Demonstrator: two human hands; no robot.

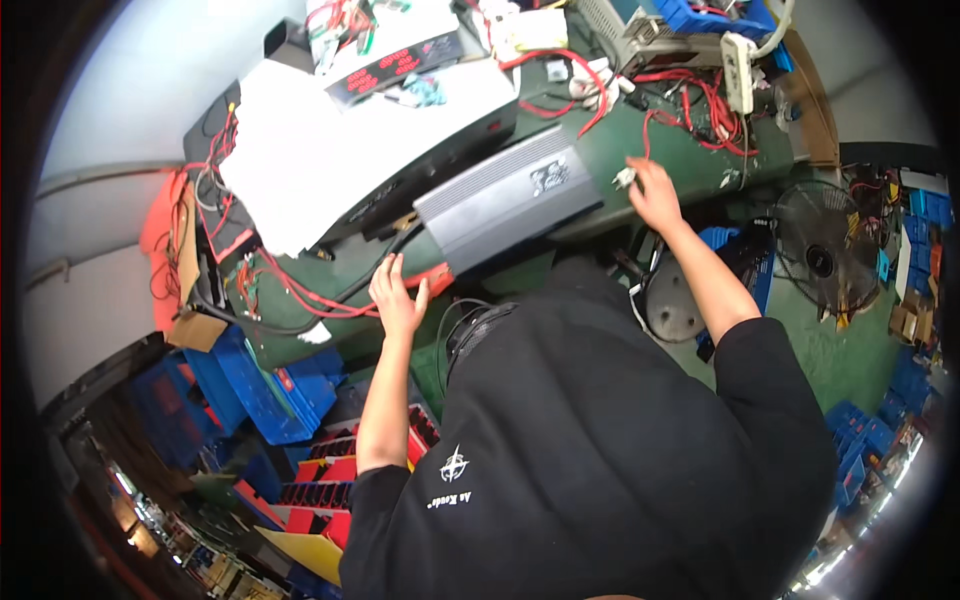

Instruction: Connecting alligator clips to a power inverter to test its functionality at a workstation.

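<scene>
A grey metal box with ribbed edges (510, 198), like a power inverter, lies slantwise along the front of the green bench. Beside its left end is my left hand (398, 303), fingers spread and thumb apart, over red and black cables (340, 300). An orange-red piece (435, 278) shows between that hand and the box; I cannot tell whether they touch. Past the box's right end, my right hand (655, 198) pinches a small white plug (625, 178) between thumb and fingers. A red wire (648, 140) runs on the bench just behind that hand.
Behind the box stands a black unit topped by a white sheet (330, 150), with a red-digit display (395, 68) farther back. Red cables (705, 110) and a white power strip (738, 75) occupy the back right. A fan (822, 260) and a round stool (675, 305) stand to the right.
</scene>
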